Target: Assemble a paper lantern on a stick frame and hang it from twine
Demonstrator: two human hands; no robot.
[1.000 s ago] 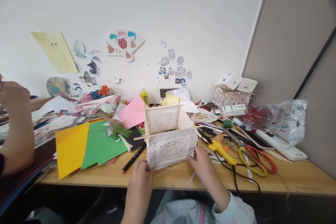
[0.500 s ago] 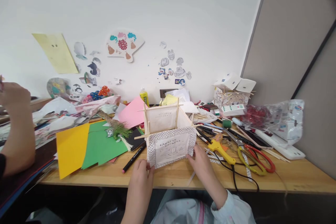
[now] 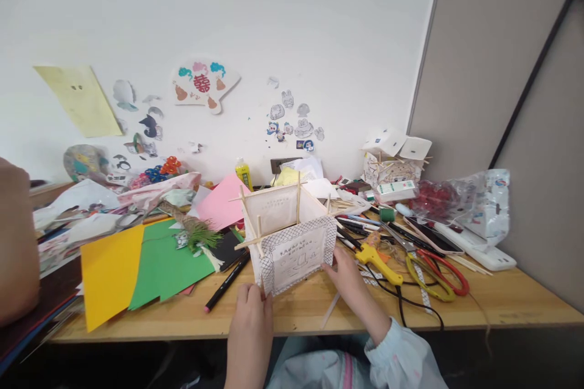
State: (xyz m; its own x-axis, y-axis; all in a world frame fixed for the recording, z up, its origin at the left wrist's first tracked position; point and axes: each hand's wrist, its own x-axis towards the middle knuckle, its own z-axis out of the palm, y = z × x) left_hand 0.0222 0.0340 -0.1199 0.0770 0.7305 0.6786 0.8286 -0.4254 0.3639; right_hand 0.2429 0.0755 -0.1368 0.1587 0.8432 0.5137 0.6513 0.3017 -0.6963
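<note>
While the lower left corner of a paper-covered stick frame point(image 3: 296, 249) is pinched between the thumb and bent fingers of the left hand point(image 3: 250, 319), its lower right corner is gripped by the right hand point(image 3: 347, 276), whose thumb is laid on the front panel and whose other fingers are partly hidden behind it. Both hands are nearly closed. The frame is held over the front middle of the desk point(image 3: 292, 319), turned slightly at an angle; whether its base is fully rested on the wood cannot be told. Its front panel is bordered with a drawn lattice and marked with handwriting and a small sketch, and its top is left open.

Just beyond the left hand, a black marker point(image 3: 227, 281) is laid aslant. Farther left, a green sheet point(image 3: 171, 267) is partly overlapped by an orange-yellow sheet point(image 3: 112, 276). To the right of the frame, a yellow glue gun point(image 3: 381, 263) is placed near yellow and red scissor handles point(image 3: 431, 282). At the far right, a clear plastic bag point(image 3: 497, 206) can be seen. Behind the desk, a fan-shaped cutout point(image 3: 205, 85) is fixed to the wall point(image 3: 319, 18). At the left edge, another person's arm point(image 3: 18, 243) is partly shown.
</note>
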